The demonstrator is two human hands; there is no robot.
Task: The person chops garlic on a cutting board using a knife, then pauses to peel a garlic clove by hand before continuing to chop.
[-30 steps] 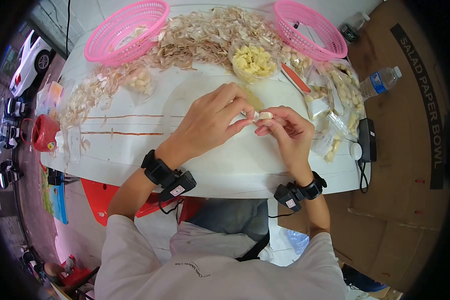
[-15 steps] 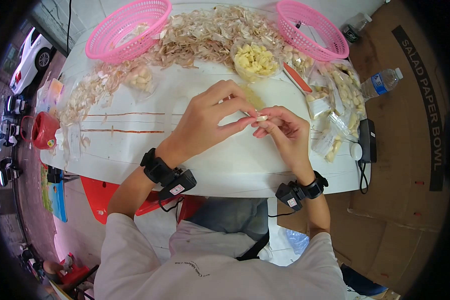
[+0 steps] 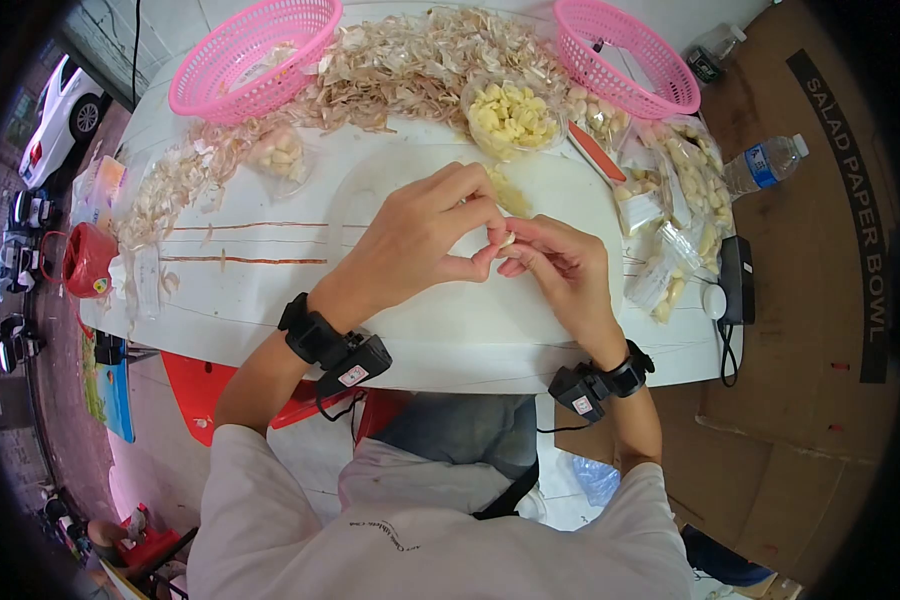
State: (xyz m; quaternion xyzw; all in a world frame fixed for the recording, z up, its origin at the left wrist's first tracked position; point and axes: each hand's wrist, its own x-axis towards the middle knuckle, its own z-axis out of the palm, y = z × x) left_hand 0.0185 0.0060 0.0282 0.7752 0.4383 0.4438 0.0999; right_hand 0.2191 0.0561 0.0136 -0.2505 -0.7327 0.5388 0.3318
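Observation:
A small pale garlic clove (image 3: pixel 508 240) is pinched between my two hands above the white table (image 3: pixel 450 345). My left hand (image 3: pixel 425 232) is closed at the fingertips on the clove's left side. From the other side my right hand (image 3: pixel 570 272) grips it with thumb and forefinger. Fingers cover most of the clove. Just beyond the hands stands a clear bowl of peeled cloves (image 3: pixel 513 118), with a damp yellowish patch (image 3: pixel 510 195) on the surface before it.
A heap of garlic skins (image 3: pixel 420 65) spreads along the back between two pink baskets (image 3: pixel 260 98) (image 3: pixel 660 103). Bagged cloves (image 3: pixel 705 185), an orange-red handle (image 3: pixel 597 153) and a water bottle (image 3: pixel 767 166) lie at right. Another clove bag (image 3: pixel 282 158) lies left, near a red container (image 3: pixel 92 262).
My hands have shifted slightly left with the clove. The left fingers have curled in closer around it, so less of the clove shows.

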